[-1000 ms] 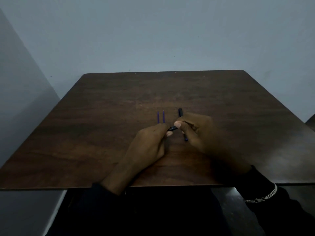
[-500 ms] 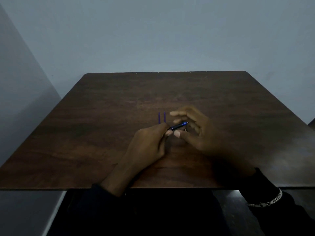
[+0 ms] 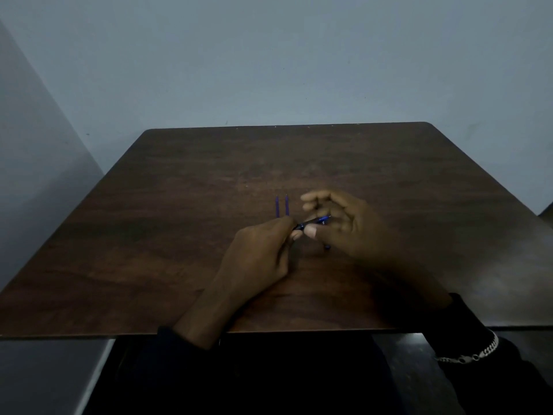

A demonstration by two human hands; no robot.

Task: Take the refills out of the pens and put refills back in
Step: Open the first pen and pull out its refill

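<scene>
My left hand (image 3: 260, 253) pinches the dark end of a pen (image 3: 317, 220) whose blue barrel points right, lifted just above the table. My right hand (image 3: 350, 232) hovers around that barrel with its fingers spread and blurred, and its thumb touches the pen from below. Two purple refills (image 3: 282, 206) lie side by side on the table just behind my left hand. The dark tip of another pen (image 3: 327, 247) shows on the table under my right hand; the remainder of it is hidden.
The dark wooden table (image 3: 167, 235) stands against a pale wall, with its near edge at my forearms. A chain bracelet (image 3: 469, 356) is on my right wrist.
My right hand has loosened from a closed grip to spread fingers, which uncovers the blue barrel. The second pen on the table is now mostly hidden under it. My left hand has stayed in place.
</scene>
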